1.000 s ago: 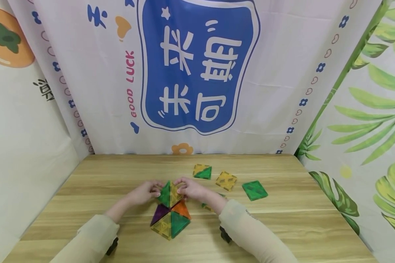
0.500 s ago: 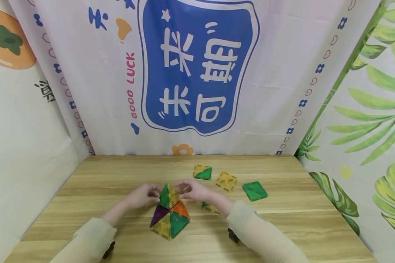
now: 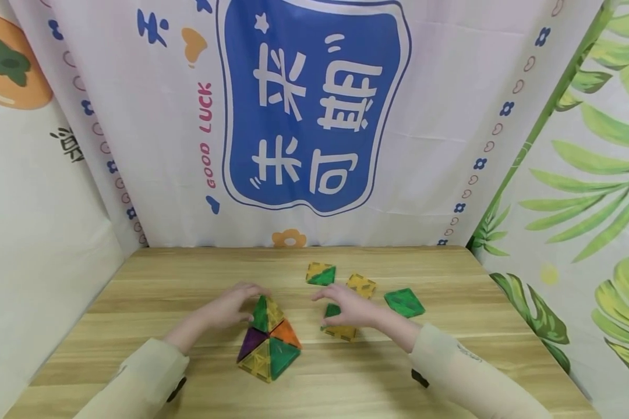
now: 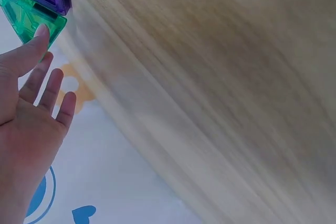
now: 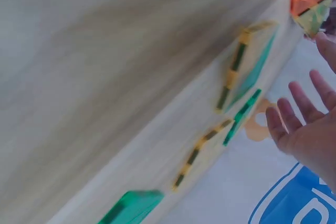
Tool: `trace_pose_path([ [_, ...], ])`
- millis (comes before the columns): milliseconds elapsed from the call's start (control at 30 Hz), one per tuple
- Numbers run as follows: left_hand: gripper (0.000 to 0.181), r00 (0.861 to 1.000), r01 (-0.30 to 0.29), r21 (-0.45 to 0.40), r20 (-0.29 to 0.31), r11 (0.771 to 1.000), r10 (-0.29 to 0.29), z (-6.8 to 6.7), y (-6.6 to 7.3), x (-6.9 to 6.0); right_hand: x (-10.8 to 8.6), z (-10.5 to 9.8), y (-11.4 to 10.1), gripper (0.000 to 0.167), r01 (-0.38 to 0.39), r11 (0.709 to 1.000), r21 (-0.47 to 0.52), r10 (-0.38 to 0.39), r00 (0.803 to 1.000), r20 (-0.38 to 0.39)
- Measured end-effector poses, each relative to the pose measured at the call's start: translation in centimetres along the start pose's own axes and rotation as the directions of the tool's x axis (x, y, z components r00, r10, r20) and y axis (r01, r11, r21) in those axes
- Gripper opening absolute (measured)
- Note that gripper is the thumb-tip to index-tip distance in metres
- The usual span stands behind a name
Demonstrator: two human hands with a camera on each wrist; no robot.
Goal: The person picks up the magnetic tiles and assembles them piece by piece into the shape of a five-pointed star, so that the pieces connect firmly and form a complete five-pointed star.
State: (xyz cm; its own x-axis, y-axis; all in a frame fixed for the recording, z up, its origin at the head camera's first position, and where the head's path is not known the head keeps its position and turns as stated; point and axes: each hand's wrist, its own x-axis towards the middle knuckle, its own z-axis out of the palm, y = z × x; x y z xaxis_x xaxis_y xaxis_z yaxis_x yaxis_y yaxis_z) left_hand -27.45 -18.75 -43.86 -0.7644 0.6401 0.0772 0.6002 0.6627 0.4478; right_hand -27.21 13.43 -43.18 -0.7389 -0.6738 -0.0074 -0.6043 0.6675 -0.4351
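Several translucent triangular magnetic tiles are joined edge to edge on the table: a green tile (image 3: 260, 316) and a yellow tile (image 3: 275, 315) at the far end, a purple tile (image 3: 253, 343), an orange tile (image 3: 287, 335), and another yellow and green pair nearest. My left hand (image 3: 233, 307) pinches the far green tile; in the left wrist view its thumb (image 4: 37, 45) lies on that tile, the index finger mostly hidden, the other fingers loosely extended. My right hand (image 3: 350, 307) hovers with spread fingers over a green-and-yellow square tile stack (image 3: 340, 330), holding nothing.
Behind and right of my right hand lie a yellow tile with a green triangle (image 3: 322, 274), a yellow square tile (image 3: 363, 284) and a green square tile (image 3: 405, 302). A printed white cloth (image 3: 430, 174) hangs at the back edge of the wooden table (image 3: 451, 361).
My right hand has let go of the far yellow tile and moved right, over the loose tiles. The left hand stays at the far green tile, its index finger reaching nearer the top.
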Motion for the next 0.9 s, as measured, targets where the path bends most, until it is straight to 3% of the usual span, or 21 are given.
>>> trace_pose_path([
  [200,0.055,1.0,0.016,0.013,-0.023,1.0,-0.016,0.0,-0.3,0.1,-2.1,0.9,1.2,0.074,-0.103,0.985,-0.138,0.098,0.994,-0.046],
  [400,0.054,0.999,0.018,-0.012,-0.044,1.0,-0.019,0.1,-0.6,-0.3,-3.4,1.9,2.3,0.083,-0.136,0.975,-0.174,0.126,0.99,-0.067],
  [633,0.05,0.997,0.004,-0.007,-0.072,1.0,-0.005,0.2,-0.5,-0.8,-3.9,1.9,3.8,0.07,-0.082,0.99,-0.113,0.074,0.995,-0.067],
  [900,0.037,0.994,-0.023,0.029,-0.106,0.999,0.026,0.7,0.0,-0.9,-4.4,1.0,4.6,0.071,-0.099,0.994,0.04,0.101,0.994,-0.047],
])
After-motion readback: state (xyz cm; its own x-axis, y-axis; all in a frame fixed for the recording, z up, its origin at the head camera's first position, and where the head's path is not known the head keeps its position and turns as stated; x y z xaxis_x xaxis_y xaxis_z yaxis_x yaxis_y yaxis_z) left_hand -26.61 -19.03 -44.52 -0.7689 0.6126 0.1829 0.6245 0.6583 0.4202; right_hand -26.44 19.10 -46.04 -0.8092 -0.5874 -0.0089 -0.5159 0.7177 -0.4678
